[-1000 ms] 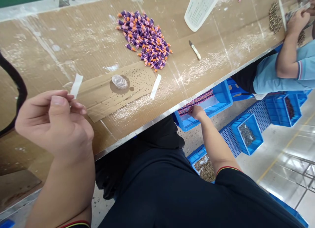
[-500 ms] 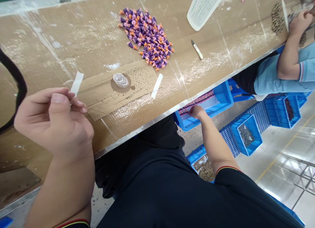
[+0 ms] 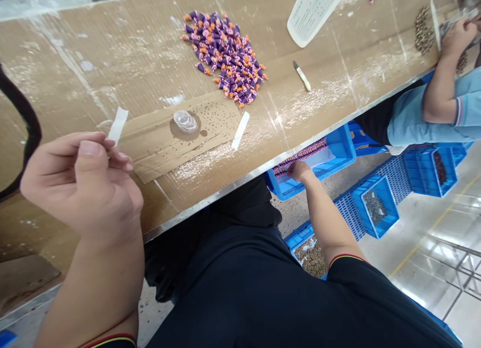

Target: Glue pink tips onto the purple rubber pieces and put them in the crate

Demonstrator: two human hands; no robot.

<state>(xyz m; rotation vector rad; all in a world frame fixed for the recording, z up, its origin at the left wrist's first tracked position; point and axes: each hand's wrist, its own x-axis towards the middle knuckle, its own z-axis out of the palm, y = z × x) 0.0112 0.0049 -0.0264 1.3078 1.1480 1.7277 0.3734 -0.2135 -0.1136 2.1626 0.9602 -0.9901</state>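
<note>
My left hand (image 3: 84, 180) is raised over the left part of the table, its fingers curled and the thumb pressed against them. Whatever may be in that pinch is hidden. My right hand (image 3: 299, 171) reaches below the table edge into a blue bin (image 3: 343, 155) and touches purple, pink and white striped strips (image 3: 310, 150); its fingertips are hidden among them. Between the hands, a clear round plastic dish (image 3: 185, 121) sits on a wet spot of a cardboard sheet (image 3: 161, 147). Behind it lies a heap of small purple, orange and pink cone-shaped pieces (image 3: 229, 57).
White tape strips (image 3: 240, 130) hold the cardboard. A small knife (image 3: 301, 76) and a white plastic basket (image 3: 311, 17) lie farther right. At the right, a co-worker's hand (image 3: 458, 37) is beside small brownish pieces (image 3: 424, 30). Blue bins (image 3: 376, 208) stand below. A black curved bar (image 3: 22, 117) is at left.
The view has shifted very slightly. Both my hands stay in nearly the same places and poses.
</note>
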